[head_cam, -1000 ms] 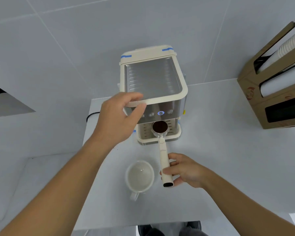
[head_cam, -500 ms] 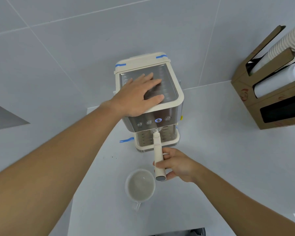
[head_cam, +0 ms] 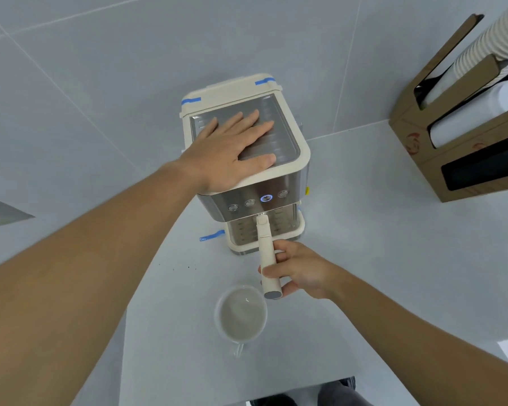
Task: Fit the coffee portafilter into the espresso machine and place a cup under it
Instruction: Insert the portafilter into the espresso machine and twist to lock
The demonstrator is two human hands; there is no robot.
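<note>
A cream and steel espresso machine (head_cam: 288, 165) stands at the back of the white table. My left hand (head_cam: 232, 150) lies flat on its ribbed metal top, fingers spread. My right hand (head_cam: 298, 269) grips the cream handle of the portafilter (head_cam: 267, 253). The portafilter's head is hidden under the machine's front panel, and its handle points straight toward me. A white cup (head_cam: 241, 313) stands empty on the table in front of the machine, just left of the handle's end, its own handle toward me.
A cardboard holder (head_cam: 458, 142) with stacked paper cups and lids stands at the right on the table (head_cam: 379, 259). Blue tape strips mark the table left of the machine's base. The table's front edge runs just behind the cup; dark shoes show below it.
My left hand moved from the machine's front corner onto its top and now lies flat. The portafilter's coffee-filled head went in under the front panel and out of sight.
</note>
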